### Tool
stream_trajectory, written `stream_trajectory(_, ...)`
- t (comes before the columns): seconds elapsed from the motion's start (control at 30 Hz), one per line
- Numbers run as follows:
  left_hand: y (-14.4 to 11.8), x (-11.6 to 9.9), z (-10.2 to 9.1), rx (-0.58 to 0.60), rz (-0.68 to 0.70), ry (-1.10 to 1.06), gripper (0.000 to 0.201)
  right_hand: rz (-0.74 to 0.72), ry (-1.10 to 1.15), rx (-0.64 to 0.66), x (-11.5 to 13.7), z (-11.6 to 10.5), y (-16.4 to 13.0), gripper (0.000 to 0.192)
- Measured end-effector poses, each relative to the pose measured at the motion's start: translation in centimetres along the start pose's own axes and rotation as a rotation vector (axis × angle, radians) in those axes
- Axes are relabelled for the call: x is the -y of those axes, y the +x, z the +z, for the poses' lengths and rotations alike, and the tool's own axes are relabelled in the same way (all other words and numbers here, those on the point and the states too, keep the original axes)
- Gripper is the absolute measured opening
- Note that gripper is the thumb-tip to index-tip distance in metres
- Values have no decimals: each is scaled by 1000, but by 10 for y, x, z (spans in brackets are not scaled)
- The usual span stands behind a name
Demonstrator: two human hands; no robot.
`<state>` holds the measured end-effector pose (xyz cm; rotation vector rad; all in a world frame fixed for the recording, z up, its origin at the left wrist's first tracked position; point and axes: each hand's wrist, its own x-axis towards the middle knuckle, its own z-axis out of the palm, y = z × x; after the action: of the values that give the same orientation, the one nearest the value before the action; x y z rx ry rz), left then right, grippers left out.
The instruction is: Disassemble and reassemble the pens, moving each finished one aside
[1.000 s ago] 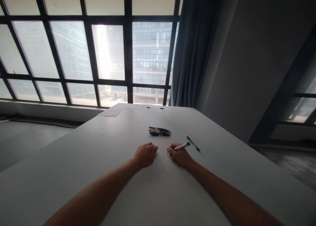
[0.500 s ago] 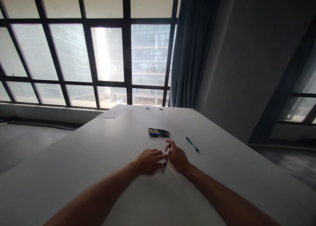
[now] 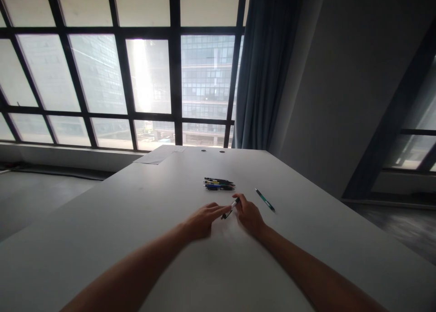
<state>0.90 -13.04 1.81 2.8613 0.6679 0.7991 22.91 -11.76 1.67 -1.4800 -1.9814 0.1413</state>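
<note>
A pen (image 3: 235, 204) with a white barrel and dark ends slants between my two hands, just above or on the white table. My right hand (image 3: 250, 216) is closed on its upper end with thumb and fingers. My left hand (image 3: 204, 220) has its fingers stretched out, and the fingertips touch the pen near its middle; its thumb is hidden. Beyond the hands lies a bunch of several pens (image 3: 218, 184), dark, blue and yellow, side by side. A single green and black pen (image 3: 265, 200) lies apart, to the right of my right hand.
The white table (image 3: 136, 212) runs away from me toward the windows. Sheets of paper (image 3: 155, 156) lie at its far left corner. Two dark round discs (image 3: 222, 151) are near the far edge. A blue-grey curtain (image 3: 260, 76) hangs behind it at the right.
The pen in my hands has tilted further over, its lower end swinging to the left and up. My left thumb has left the pen's lower end, and its fingers have straightened.
</note>
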Motion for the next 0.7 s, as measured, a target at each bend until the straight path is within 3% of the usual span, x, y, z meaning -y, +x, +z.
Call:
stream_trajectory(0.2,-2,-3,0,-96,-168,60,65,-80,-107,-142,-6,-11,6,32)
stream_trajectory(0.37,-1,0,3,-52,-243,69,43,-126,-156,-279,-27,-18,24,39)
stream_trajectory(0.47,0,1,4,-50,-251,84,33,0,-75,-275,-48,-29,34,23)
stream_trajectory(0.57,0,1,5,-49,-251,87,29,224,-43,-316,-78,-48,38,29)
stream_trajectory(0.7,0,2,5,-40,-250,83,27,466,-237,-231,-116,-69,32,23)
